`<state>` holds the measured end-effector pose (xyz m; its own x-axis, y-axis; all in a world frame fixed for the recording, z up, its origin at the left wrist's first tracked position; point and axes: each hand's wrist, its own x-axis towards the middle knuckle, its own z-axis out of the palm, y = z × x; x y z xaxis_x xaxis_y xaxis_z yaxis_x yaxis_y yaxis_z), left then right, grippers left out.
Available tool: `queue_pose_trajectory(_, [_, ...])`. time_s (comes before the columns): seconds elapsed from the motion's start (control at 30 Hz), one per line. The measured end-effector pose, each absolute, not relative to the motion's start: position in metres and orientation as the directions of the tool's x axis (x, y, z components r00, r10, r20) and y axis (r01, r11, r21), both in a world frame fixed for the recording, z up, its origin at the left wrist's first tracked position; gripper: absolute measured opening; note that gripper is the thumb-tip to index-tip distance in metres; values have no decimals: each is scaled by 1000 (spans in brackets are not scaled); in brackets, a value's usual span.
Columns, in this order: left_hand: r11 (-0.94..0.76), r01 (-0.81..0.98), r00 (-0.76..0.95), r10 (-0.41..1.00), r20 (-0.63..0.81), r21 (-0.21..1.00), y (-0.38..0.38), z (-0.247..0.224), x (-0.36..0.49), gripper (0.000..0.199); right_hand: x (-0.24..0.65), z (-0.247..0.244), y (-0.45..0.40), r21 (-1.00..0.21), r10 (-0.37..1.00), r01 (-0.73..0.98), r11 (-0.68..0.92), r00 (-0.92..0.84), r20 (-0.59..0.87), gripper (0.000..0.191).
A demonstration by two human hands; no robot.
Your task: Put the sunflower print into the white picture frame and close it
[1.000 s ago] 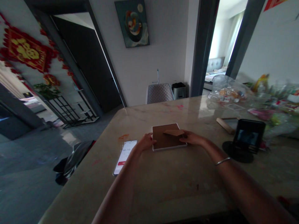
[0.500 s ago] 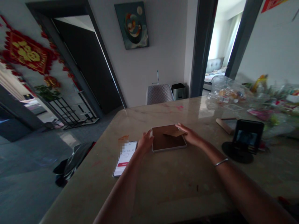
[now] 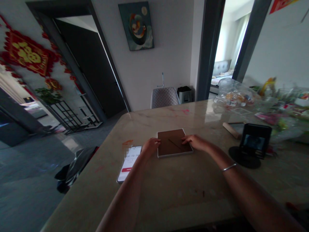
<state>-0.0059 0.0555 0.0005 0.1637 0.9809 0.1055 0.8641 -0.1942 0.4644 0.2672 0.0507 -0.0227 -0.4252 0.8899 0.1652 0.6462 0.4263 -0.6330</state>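
At the far left, a red and gold hanging (image 3: 26, 53) decorated the wall above a black plant stand (image 3: 70, 117), and a dark bag (image 3: 77, 167) lay on the floor beside the marble table (image 3: 169, 199). Past a dark doorway (image 3: 91, 64), a painting (image 3: 135, 25) hung on the wall, above a quilted chair (image 3: 164, 97) and a small bin (image 3: 184, 94) beyond the table's far edge. On the table, a phone (image 3: 129, 163) lay face up with a lit screen and a red bar, just beside the left hand (image 3: 151, 146). That hand's fingers (image 3: 156, 141) were loosely curled against the left edge of a square brown board (image 3: 166, 144) with a white rim, which lay flat near the table's middle. A thin dark line crossed the board, but it was too fine to identify. The right hand (image 3: 195, 142) lay on the board's right side, its fingers (image 3: 186, 139) stretched out flat and not visibly gripping. A bangle (image 3: 229, 167) circled the right wrist. Farther right stood a wooden block (image 3: 231, 130), a black stand (image 3: 244, 158) holding a dark device (image 3: 256, 142), and a plastic bag (image 3: 235, 96) of food.
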Motion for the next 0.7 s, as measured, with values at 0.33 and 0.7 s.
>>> queue_pose_trajectory(0.33, [-186, 917, 133, 977, 168, 354, 48, 22, 0, 41, 266, -4, 40, -761, 931, 558, 330, -327, 164, 30])
queue_pose_trajectory(0.7, [-290, 863, 93, 896, 433, 414, 17, 60, 30, 79, 240, 31, 12, -384, 786, 823, 419, -116, 607, 69])
